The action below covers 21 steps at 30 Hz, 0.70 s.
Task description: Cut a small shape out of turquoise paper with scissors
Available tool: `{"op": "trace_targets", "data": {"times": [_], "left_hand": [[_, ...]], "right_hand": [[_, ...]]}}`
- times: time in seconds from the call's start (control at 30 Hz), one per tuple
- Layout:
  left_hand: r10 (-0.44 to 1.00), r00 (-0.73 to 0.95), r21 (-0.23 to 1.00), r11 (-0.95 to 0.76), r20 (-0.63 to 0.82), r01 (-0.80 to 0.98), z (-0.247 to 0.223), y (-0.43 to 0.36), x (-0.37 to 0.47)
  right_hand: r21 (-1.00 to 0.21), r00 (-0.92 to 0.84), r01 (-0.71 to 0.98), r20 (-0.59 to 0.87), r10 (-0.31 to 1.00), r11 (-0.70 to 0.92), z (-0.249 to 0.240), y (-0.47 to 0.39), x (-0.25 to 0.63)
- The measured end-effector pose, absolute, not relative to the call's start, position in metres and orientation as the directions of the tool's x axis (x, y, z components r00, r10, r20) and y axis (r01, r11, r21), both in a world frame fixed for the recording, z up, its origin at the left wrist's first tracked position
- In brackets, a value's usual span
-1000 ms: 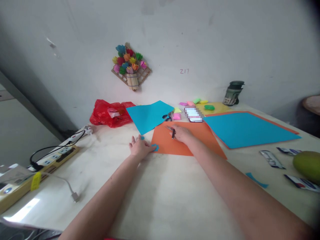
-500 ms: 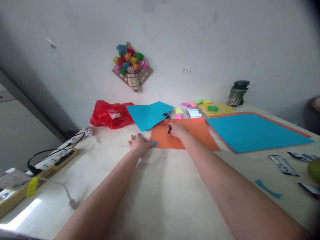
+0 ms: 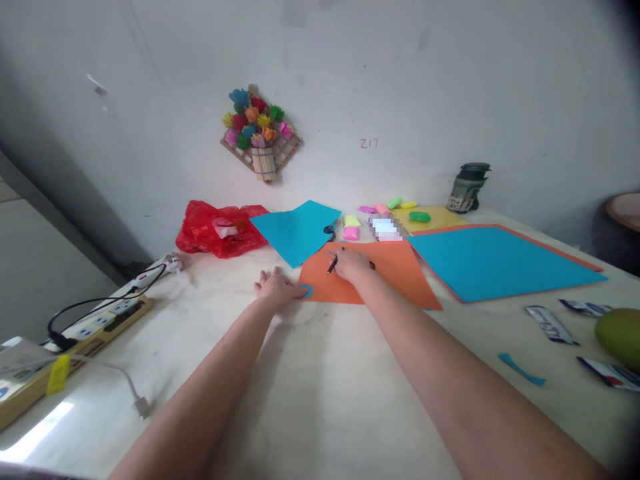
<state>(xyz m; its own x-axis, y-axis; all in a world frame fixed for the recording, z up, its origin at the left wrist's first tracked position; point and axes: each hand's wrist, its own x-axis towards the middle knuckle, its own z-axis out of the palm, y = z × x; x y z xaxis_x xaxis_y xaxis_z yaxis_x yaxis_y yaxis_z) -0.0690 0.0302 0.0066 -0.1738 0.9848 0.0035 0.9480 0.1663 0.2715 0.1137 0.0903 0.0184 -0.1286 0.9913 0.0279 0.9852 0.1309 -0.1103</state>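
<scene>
My left hand [image 3: 276,291] lies spread on the table at the left edge of an orange sheet of paper [image 3: 400,280]. Its thumb presses a small blue paper cutout [image 3: 306,291] at the sheet's near left corner. Over the middle of the orange sheet is my right hand [image 3: 352,265], its fingers closed around a slim black pen-like stick [image 3: 332,265]. A thin greyish tip shows by those fingers, too blurred to name. Beyond the hands, a blue sheet [image 3: 297,230] with a cut edge reaches the orange sheet's far left corner. A dark looped object [image 3: 329,232] shows beside it.
A red plastic bag [image 3: 215,230] sits at the back left, and a power strip [image 3: 100,333] runs along the left edge. Blue sheets [image 3: 500,263], small packets [image 3: 550,325], a blue strip [image 3: 521,370] and a green round object [image 3: 620,337] are at right. A bottle [image 3: 469,188] stands behind.
The view has shifted slightly. My right hand stays over the orange sheet, and the black stick now reaches further left out of its fingers. My left thumb remains on the blue cutout.
</scene>
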Motion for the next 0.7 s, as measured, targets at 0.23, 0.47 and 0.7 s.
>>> {"op": "trace_targets", "data": {"times": [0.23,0.47,0.7], "left_hand": [[0.97,-0.222,0.322,0.242,-0.099,0.915,0.01,0.005,-0.048],[0.976,-0.214,0.363,0.211,-0.034,0.907,0.001,-0.001,-0.047],[0.983,-0.184,0.359,0.18,-0.023,0.916,0.0,0.0,-0.047]], "right_hand": [[-0.089,-0.124,0.988,0.039,0.992,0.127,0.017,0.058,0.13],[-0.122,-0.137,0.981,0.115,0.984,0.151,0.015,0.056,0.141],[-0.132,0.082,0.99,0.319,0.944,-0.041,0.019,0.074,0.174]]}}
